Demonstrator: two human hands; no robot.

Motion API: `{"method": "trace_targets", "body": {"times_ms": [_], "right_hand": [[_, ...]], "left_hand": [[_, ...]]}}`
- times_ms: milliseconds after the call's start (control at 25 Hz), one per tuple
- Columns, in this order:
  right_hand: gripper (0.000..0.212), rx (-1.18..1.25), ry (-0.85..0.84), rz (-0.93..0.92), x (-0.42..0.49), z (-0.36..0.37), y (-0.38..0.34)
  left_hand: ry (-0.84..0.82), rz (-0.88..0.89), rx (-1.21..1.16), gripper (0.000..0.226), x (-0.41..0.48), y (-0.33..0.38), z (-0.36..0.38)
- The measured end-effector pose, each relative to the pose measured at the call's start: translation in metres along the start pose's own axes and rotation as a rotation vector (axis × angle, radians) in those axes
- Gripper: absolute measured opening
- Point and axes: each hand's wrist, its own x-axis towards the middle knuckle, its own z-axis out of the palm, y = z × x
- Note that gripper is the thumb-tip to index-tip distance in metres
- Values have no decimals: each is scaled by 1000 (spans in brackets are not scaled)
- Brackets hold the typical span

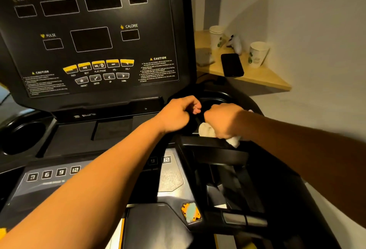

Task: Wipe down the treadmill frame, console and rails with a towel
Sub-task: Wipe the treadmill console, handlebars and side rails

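Currently, right grip: fingers clamped round the white towel, which is bunched under the palm.
Towel position: pressed on the black console tray, just below the right cup holder and above the handrail bar.
Left grip: fingers curled, just beside the right one; cannot tell whether it holds anything.
Display panel: upright behind, screens dark.
Shelf: to the right, carries a black phone and two paper cups.

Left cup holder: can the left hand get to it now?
Probably yes: nothing stands on the console tray between the left hand and the left cup holder. The towel, though, is in the right hand.
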Motion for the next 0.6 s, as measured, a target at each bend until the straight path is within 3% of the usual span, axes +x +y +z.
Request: {"method": "trace_targets", "body": {"times_ms": [80,240,320,480,600], "right_hand": [[8,223,95,-85,13,6,-12],[37,630,73,-63,3,11,22],[42,654,66,-134,-17,19,34],[24,538,-19,-177,-10,16,24],[15,473,80,-161,11,13,8]], "left_hand": [[3,-42,-67,48,2,-1,-1],[3,-44,6,48,7,-3,-1],[17,-46,86,46,12,-5,-1],[9,18,226,40,22,-9,5],[32,54,328,38,28,-11,8]]}}
